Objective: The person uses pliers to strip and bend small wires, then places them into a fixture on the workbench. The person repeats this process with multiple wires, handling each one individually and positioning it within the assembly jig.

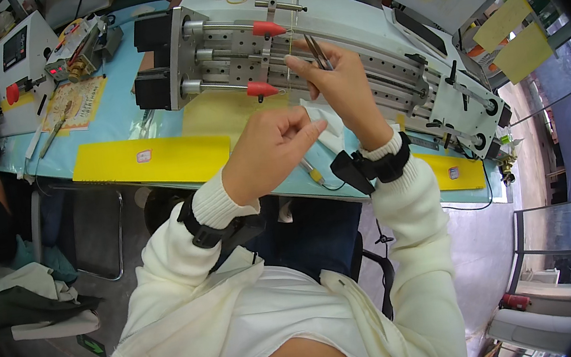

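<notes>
A grey metal fixture (326,54) with rods and red-tipped handles (268,29) is lying across the far side of the blue bench (113,108). The right hand (342,89) is pinching shut on dark tweezers (317,52), holding them up over the fixture's rods. The left hand (268,153) is curling closed nearer the body, apparently on something thin I cannot make out. Judging from this, the tweezers could slip, since the hands are working unsupported above the bench.

Tweezers (317,52) (in right hand (346,88)) before rail fixture (357,64).
</notes>
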The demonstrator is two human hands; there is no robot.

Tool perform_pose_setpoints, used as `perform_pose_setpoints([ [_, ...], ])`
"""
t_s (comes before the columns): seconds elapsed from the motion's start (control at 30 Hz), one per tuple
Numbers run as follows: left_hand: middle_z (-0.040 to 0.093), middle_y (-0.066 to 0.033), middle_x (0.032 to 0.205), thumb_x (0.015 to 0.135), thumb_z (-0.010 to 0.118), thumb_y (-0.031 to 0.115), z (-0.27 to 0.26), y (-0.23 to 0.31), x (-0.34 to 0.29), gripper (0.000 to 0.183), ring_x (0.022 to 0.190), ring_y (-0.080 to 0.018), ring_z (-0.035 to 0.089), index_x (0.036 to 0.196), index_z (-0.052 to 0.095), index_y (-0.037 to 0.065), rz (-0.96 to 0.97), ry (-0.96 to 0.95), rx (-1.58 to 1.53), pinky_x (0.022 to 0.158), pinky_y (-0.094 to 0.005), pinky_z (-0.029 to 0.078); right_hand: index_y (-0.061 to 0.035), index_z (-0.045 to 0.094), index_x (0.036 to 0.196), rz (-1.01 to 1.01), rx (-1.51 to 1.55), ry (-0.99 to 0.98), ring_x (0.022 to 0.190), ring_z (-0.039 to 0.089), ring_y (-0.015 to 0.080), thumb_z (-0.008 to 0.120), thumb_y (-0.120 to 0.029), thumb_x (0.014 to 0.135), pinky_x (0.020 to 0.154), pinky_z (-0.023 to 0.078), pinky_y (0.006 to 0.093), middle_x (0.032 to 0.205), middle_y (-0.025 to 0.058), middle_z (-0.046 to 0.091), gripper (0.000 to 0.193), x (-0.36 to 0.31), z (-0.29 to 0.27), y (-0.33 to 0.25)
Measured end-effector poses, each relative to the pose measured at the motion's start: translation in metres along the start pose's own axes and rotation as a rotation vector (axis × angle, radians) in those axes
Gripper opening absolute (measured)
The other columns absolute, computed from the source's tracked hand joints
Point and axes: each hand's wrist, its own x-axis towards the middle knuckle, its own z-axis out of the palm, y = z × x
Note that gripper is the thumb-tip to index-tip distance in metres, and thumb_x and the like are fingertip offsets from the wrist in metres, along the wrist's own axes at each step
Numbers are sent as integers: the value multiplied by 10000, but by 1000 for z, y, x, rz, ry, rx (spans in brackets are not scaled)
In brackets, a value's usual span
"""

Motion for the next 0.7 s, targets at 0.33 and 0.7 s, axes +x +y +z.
perform_pose_setpoints([
  [0.33, 578, -65, 579, 847, 738, 214, -19, -10, 70, 182, 519, -202, 559, 925, 756, 51, 223, 387, 665, 538, -346, 434, -5, 752, 874, -395, -460, 293, 545, 478, 69, 790, -198, 825, 500, 379, 280, 559, 14, 560, 203, 26, -33, -18],
  [0.7, 675, -86, 650, 823, 754, 210, -10, -24, 76, 129, 612, -250, 677, 841, 782, 86, 130, 589, 549, 565, -350, 514, -35, 770, 983, -446, -604, 394, 560, 484, 84, 797, -222, 853, 531, 396, 256, 674, 42, 653, 230, 17, -68, -17],
])
